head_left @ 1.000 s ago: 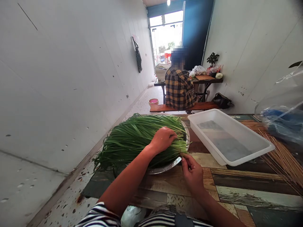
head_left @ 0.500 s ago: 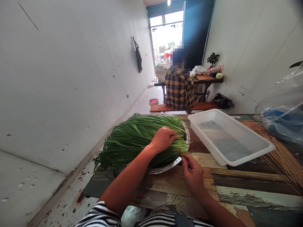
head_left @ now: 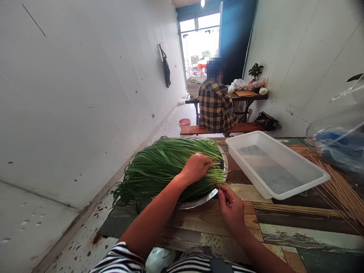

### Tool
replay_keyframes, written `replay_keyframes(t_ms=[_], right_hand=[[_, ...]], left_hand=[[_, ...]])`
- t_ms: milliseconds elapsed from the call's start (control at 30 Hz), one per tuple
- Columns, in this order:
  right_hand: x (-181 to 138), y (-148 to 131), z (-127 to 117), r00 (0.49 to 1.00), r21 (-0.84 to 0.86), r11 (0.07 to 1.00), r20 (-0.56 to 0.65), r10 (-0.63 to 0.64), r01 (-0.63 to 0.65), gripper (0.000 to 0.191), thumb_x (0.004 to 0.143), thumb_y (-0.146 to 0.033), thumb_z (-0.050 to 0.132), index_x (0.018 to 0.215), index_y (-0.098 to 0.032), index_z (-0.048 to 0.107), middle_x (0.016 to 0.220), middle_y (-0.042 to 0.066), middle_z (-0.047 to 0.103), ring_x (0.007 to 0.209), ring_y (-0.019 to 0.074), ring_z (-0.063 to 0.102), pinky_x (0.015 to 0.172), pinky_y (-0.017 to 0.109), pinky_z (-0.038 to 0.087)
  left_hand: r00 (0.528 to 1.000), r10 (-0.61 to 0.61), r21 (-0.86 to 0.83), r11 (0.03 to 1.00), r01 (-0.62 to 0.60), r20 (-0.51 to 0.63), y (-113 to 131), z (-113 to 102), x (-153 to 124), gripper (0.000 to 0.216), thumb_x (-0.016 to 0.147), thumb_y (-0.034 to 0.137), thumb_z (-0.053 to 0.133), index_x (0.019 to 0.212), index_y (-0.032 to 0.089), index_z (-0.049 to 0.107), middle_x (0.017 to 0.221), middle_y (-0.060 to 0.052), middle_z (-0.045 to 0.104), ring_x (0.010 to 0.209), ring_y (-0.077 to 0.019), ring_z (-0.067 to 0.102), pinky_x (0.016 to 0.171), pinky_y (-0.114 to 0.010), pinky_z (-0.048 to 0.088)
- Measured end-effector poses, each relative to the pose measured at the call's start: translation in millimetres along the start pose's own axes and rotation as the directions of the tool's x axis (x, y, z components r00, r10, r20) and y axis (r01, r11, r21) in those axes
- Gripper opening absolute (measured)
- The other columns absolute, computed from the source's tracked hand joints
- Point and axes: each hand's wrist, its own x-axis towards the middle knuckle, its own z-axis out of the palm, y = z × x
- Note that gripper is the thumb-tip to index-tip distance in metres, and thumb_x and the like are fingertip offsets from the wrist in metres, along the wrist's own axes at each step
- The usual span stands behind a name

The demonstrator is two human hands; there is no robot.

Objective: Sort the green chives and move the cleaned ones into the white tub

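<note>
Fingers point(head_left: 208, 163), left hand point(head_left: 195, 167): pinching green stalks point(head_left: 159, 163); right hand point(head_left: 232, 208) at basin rim point(head_left: 203, 201), grasp unclear; gap to tub point(head_left: 270, 170)

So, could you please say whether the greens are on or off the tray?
On: the greens lie across the tray, whose shiny rim shows beside them.

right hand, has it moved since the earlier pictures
No, the right hand shows no visible shift in any direction against the white tub.

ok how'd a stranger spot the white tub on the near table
Start at the near table, patterned like patchwork planks. Between the leafy greens and the thin brown sticks sits the rectangular tub. Unlike either neighbour, it's whitish plastic with a smooth raised rim.
</note>
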Motion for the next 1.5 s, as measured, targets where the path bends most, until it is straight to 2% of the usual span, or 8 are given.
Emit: replay_keyframes(t_ms=[333, 533, 1133, 1500], right_hand=[[-0.4, -0.6, 0.9, 1.000, -0.003, 1.000, -0.022, 0.003, -0.003, 0.026, 0.085, -0.031, 0.048, 0.095, -0.015, 0.066, 0.086, 0.009, 0.072, 0.075, 0.0198, 0.068, 0.064, 0.028, 0.055], [0.6, -3.2, 0.7, 0.999, -0.016, 1.000, -0.030, -0.018, 0.017, 0.026, 0.085, -0.030, 0.048, 0.095, -0.014, 0.067, 0.085, 0.009, 0.072, 0.076, 0.0203, 0.068, 0.064, 0.028, 0.055], [-0.8, 0.3, 0.5, 0.998, -0.038, 0.998, -0.039, -0.057, 0.055, 0.026, 0.085, -0.028, 0.048, 0.098, -0.015, 0.067, 0.089, 0.009, 0.072, 0.079, 0.0201, 0.068, 0.068, 0.029, 0.056], [-0.8, 2.0, 0.6, 0.999, -0.014, 1.000, -0.027, -0.018, 0.017, 0.027, 0.086, -0.030, 0.048, 0.098, -0.014, 0.066, 0.089, 0.009, 0.072, 0.079, 0.0201, 0.068, 0.068, 0.028, 0.055]], left_hand=[[0.999, 0.003, -0.037, 0.999, -0.005, -0.046, -0.7, 1.9, -1.2, 0.018, 0.079, 0.018, 0.055, 0.074, 0.019, 0.072, 0.077, -0.001, 0.072, 0.074, -0.0149, 0.058, 0.078, -0.027, 0.041], [0.996, -0.048, -0.059, 0.997, 0.044, -0.079, 2.2, -0.5, -1.8, 0.015, 0.077, 0.020, 0.058, 0.074, 0.019, 0.072, 0.076, -0.001, 0.071, 0.073, -0.0145, 0.059, 0.077, -0.027, 0.042], [0.994, -0.095, -0.073, 0.993, 0.090, -0.060, 4.8, -2.8, -1.2, 0.018, 0.079, 0.023, 0.055, 0.075, 0.019, 0.073, 0.075, -0.001, 0.071, 0.072, -0.0145, 0.059, 0.071, -0.026, 0.041], [0.995, -0.083, -0.085, 0.993, 0.078, -0.048, 5.0, -3.7, -1.4, 0.017, 0.078, 0.020, 0.056, 0.074, 0.018, 0.073, 0.076, -0.002, 0.071, 0.072, -0.0138, 0.059, 0.072, -0.024, 0.042]])
